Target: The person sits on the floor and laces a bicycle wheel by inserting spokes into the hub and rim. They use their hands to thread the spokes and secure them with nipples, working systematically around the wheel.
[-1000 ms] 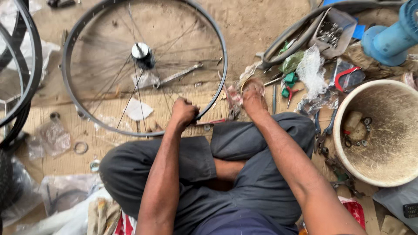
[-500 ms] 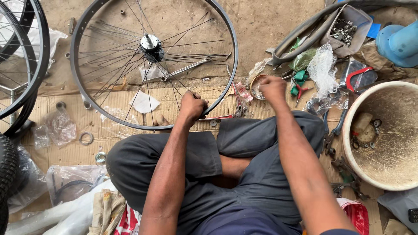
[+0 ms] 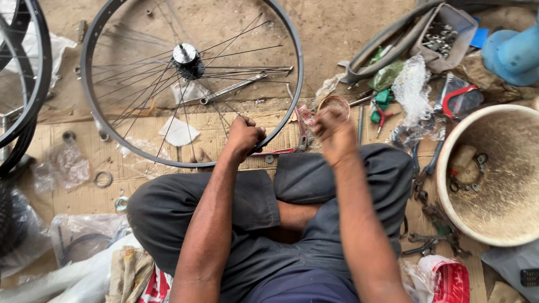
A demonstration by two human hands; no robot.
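While we sit cross-legged on brown cardboard (image 3: 78, 196), one round grey metal bicycle wheel with thin spokes (image 3: 292, 84) lies flat in front of our knees. Our left hand (image 3: 244, 136) is curled tight into a fist at the near rim of the wheel, and it seems to pinch one spoke, but we cannot tell for sure. Our right hand (image 3: 335, 134) is lifted and closed too, with fingers bunched around something too small for us to see. One shiny silver wrench (image 3: 233, 88) rests under the spokes. One big cream-coloured round tub (image 3: 525, 126) sits to our right with rusty bits inside. Two flat metal rings (image 3: 103, 179) lie on our left.
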